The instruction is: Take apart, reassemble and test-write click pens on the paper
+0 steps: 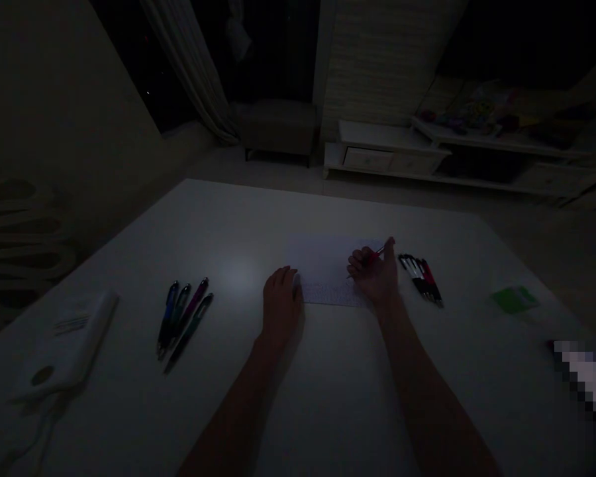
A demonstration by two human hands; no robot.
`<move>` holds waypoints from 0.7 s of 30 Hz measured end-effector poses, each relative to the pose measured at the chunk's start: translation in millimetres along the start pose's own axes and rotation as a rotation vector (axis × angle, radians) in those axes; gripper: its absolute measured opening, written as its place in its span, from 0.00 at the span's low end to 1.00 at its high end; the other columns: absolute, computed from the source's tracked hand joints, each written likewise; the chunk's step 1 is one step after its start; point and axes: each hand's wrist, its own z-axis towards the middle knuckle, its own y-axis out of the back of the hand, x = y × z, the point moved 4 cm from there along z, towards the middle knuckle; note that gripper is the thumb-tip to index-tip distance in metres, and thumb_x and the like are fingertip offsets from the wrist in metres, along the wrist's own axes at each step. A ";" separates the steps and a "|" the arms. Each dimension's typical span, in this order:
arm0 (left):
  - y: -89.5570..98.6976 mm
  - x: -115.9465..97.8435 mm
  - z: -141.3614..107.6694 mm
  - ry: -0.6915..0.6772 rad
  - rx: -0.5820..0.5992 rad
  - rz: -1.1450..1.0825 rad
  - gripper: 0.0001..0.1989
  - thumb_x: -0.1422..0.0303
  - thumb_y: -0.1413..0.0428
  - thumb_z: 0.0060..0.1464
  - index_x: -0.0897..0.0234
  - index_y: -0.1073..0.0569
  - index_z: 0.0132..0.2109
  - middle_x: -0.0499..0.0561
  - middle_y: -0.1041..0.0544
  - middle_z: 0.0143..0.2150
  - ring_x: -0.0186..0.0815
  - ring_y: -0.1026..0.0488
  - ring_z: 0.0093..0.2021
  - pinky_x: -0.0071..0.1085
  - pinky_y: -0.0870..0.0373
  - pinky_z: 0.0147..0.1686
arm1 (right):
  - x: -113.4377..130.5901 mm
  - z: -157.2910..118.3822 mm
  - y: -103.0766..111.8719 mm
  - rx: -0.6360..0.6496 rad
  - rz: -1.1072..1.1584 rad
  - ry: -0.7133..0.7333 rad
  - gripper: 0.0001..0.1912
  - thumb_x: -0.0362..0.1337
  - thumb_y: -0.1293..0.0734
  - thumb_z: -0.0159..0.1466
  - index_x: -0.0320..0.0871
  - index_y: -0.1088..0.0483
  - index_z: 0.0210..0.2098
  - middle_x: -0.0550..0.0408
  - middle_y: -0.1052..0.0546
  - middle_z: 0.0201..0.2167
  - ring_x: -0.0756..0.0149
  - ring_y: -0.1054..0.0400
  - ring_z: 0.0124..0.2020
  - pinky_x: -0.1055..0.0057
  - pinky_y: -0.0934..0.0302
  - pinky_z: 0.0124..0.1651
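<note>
A pale sheet of paper lies on the white table, with rows of small marks along its near edge. My left hand rests at the sheet's left edge, palm down, its fingers lying forward and slightly curved. In my right hand, turned partly palm up over the sheet's right side, is a red pen, its upper end by the thumb. Just right of that hand lies a row of several pens, dark, white and red. More pens, blue, green and purple, lie left of my left hand.
At the left stands a white box-like device with a cable. A green packet lies at the right, near a pixelated object. Beyond the table are a grey bench and a low white cabinet. The room is dim.
</note>
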 end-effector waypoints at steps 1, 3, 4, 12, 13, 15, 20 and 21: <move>-0.4 -0.3 0.1 -0.006 0.005 0.003 0.14 0.69 0.53 0.58 0.63 0.33 0.51 0.56 0.31 0.53 0.41 0.37 0.56 0.45 0.40 0.57 | -0.4 1.9 0.9 -0.034 -0.039 0.026 0.21 0.54 0.38 0.56 0.45 0.43 0.18 0.58 0.35 0.18 0.70 0.40 0.21 0.72 0.44 0.23; -1.0 -0.3 0.2 -0.008 0.004 0.015 0.14 0.69 0.53 0.58 0.63 0.32 0.51 0.56 0.31 0.53 0.41 0.37 0.55 0.46 0.40 0.57 | -2.4 4.8 2.3 -0.085 -0.145 0.057 0.20 0.51 0.39 0.56 0.44 0.42 0.17 0.55 0.31 0.19 0.70 0.37 0.22 0.74 0.44 0.23; -1.4 -0.3 0.3 -0.010 0.006 0.020 0.14 0.70 0.53 0.58 0.63 0.32 0.51 0.56 0.31 0.52 0.41 0.37 0.55 0.46 0.40 0.57 | -4.5 5.3 2.7 -0.102 -0.218 0.050 0.20 0.51 0.41 0.57 0.43 0.40 0.18 0.54 0.30 0.19 0.69 0.35 0.22 0.74 0.44 0.22; -0.8 -2.0 0.6 -0.026 0.023 0.069 0.13 0.71 0.53 0.57 0.64 0.32 0.49 0.56 0.31 0.51 0.42 0.37 0.55 0.46 0.39 0.56 | -24.5 -12.8 -8.2 -0.015 -0.544 0.055 0.16 0.47 0.39 0.56 0.42 0.31 0.37 0.54 0.26 0.26 0.71 0.36 0.20 0.79 0.49 0.17; -0.6 -2.4 0.6 -0.028 0.031 0.078 0.13 0.71 0.53 0.57 0.64 0.32 0.49 0.57 0.31 0.52 0.42 0.37 0.55 0.46 0.39 0.56 | -26.0 -14.6 -9.7 -0.003 -0.544 0.077 0.15 0.46 0.38 0.56 0.43 0.31 0.37 0.54 0.26 0.27 0.71 0.36 0.21 0.79 0.48 0.17; 0.0 -3.5 0.5 -0.030 0.047 0.091 0.14 0.72 0.53 0.57 0.64 0.32 0.50 0.57 0.31 0.52 0.42 0.37 0.55 0.45 0.40 0.56 | -28.6 -16.4 -9.6 -0.034 -0.572 0.105 0.15 0.46 0.38 0.56 0.42 0.30 0.34 0.56 0.28 0.24 0.73 0.39 0.20 0.79 0.48 0.18; 1.7 -5.5 0.8 -0.022 0.063 0.099 0.14 0.72 0.53 0.57 0.66 0.32 0.50 0.59 0.32 0.53 0.42 0.37 0.55 0.44 0.40 0.57 | -32.0 -16.3 -4.4 -0.197 -0.702 0.152 0.15 0.46 0.38 0.55 0.41 0.30 0.25 0.60 0.36 0.17 0.74 0.44 0.17 0.77 0.49 0.18; 1.8 -5.7 1.0 -0.020 0.062 0.099 0.14 0.72 0.53 0.57 0.66 0.32 0.50 0.59 0.31 0.53 0.42 0.37 0.55 0.44 0.40 0.57 | -32.1 -16.3 -4.2 -0.207 -0.714 0.164 0.12 0.44 0.39 0.55 0.42 0.30 0.27 0.61 0.37 0.16 0.74 0.45 0.17 0.77 0.50 0.18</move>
